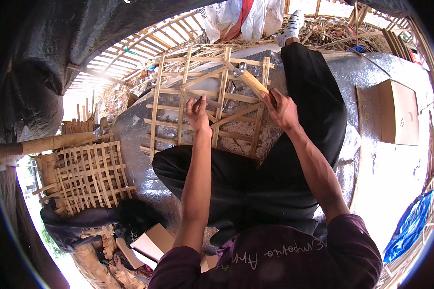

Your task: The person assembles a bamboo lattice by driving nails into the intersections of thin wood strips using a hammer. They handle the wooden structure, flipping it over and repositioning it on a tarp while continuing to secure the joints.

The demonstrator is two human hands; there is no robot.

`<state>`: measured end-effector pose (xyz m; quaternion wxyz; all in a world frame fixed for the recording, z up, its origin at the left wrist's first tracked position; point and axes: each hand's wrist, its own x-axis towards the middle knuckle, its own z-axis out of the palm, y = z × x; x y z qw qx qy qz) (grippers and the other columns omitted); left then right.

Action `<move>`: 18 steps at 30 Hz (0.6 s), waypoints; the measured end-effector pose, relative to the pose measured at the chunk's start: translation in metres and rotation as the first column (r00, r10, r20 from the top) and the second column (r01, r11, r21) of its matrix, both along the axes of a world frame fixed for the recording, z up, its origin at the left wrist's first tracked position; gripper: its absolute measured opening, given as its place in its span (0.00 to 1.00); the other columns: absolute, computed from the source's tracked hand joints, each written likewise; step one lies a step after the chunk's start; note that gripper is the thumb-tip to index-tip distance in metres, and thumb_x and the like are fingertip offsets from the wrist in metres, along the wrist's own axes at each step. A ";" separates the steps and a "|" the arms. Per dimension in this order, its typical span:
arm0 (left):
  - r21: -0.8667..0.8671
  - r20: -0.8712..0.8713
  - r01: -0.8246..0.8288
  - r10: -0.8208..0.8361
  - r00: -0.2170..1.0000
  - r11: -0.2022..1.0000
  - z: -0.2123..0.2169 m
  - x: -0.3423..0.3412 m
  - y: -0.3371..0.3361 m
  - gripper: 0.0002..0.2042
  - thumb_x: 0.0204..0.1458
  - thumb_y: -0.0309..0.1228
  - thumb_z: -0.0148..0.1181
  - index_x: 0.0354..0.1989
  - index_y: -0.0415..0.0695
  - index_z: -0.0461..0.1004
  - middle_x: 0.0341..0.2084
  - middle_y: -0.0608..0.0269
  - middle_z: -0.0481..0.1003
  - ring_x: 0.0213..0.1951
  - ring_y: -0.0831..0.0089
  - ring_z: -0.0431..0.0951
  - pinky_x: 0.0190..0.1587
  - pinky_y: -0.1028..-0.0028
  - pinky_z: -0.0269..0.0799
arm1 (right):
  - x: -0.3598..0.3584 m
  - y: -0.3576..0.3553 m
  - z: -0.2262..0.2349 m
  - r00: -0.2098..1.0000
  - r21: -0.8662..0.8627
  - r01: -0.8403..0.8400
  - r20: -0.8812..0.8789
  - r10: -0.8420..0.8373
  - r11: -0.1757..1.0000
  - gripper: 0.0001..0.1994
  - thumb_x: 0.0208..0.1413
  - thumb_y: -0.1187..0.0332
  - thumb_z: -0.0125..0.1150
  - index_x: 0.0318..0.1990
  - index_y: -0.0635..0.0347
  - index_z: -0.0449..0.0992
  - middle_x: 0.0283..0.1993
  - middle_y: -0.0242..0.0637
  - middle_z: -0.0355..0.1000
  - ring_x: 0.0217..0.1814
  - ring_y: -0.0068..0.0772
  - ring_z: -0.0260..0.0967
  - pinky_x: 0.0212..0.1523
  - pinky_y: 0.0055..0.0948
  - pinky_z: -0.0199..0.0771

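My right hand (281, 110) is closed round the wooden handle of a hammer (253, 82), its metal head up and away from me over the far right of a bamboo lattice (223, 103). The lattice of crossed slats, with some slanting braces, lies in front of my bent left leg. Over its middle, my left hand (197, 114) has its fingers pinched together. A thin dark strip shows beside those fingertips; I cannot make out what they hold. Part of a shiny metal piece (230, 87) shows through the slats below the hammer.
A silvery sheet (140, 126) covers the floor. Another woven bamboo lattice (91, 168) leans at the left, above dark cloth and an open cardboard box (154, 243). A cardboard box (399, 113) stands at the right, near a blue tarp (410, 226). White sacks (243, 19) hang at the back.
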<state>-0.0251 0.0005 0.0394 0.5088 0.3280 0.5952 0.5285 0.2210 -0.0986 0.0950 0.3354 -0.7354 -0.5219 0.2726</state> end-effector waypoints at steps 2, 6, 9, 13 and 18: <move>0.001 0.020 -0.016 0.016 1.000 1.000 -0.002 -0.001 0.003 0.22 0.50 0.30 0.69 0.51 0.46 0.65 0.40 0.67 0.75 0.44 0.74 0.74 0.42 0.71 0.70 | 0.000 0.000 0.001 1.000 -0.005 -0.009 0.011 0.009 1.000 0.19 0.64 0.50 0.49 0.39 0.60 0.72 0.27 0.52 0.73 0.31 0.59 0.73 0.31 0.48 0.73; -0.038 0.187 -0.007 0.014 0.982 0.999 0.002 0.005 0.003 0.15 0.52 0.26 0.67 0.45 0.45 0.69 0.37 0.66 0.76 0.39 0.71 0.77 0.37 0.75 0.71 | -0.001 0.001 0.002 1.000 -0.015 -0.006 0.021 0.006 1.000 0.19 0.63 0.51 0.50 0.38 0.61 0.72 0.27 0.51 0.74 0.31 0.57 0.74 0.30 0.47 0.73; -0.017 0.302 0.007 -0.001 0.953 1.000 0.001 0.005 0.002 0.10 0.52 0.24 0.65 0.40 0.44 0.71 0.35 0.65 0.76 0.38 0.69 0.79 0.36 0.76 0.73 | -0.002 0.001 -0.004 0.999 0.052 -0.017 0.039 0.015 0.999 0.19 0.63 0.52 0.51 0.37 0.61 0.72 0.27 0.50 0.74 0.30 0.56 0.74 0.30 0.46 0.73; 0.056 0.342 0.083 -0.097 0.935 0.995 -0.004 0.000 0.000 0.08 0.53 0.22 0.63 0.39 0.43 0.71 0.34 0.62 0.76 0.40 0.67 0.80 0.38 0.76 0.76 | -0.002 0.002 -0.010 0.999 0.068 -0.016 0.046 0.013 0.998 0.19 0.63 0.51 0.51 0.37 0.61 0.72 0.26 0.50 0.74 0.30 0.57 0.74 0.30 0.46 0.74; 0.054 0.346 0.075 -0.089 0.934 0.996 -0.013 -0.004 -0.003 0.11 0.53 0.23 0.63 0.40 0.44 0.67 0.36 0.61 0.76 0.42 0.69 0.78 0.46 0.74 0.76 | -0.003 0.002 -0.010 0.998 0.040 -0.021 0.065 0.018 0.999 0.20 0.63 0.50 0.51 0.39 0.60 0.74 0.26 0.51 0.74 0.30 0.58 0.74 0.31 0.47 0.75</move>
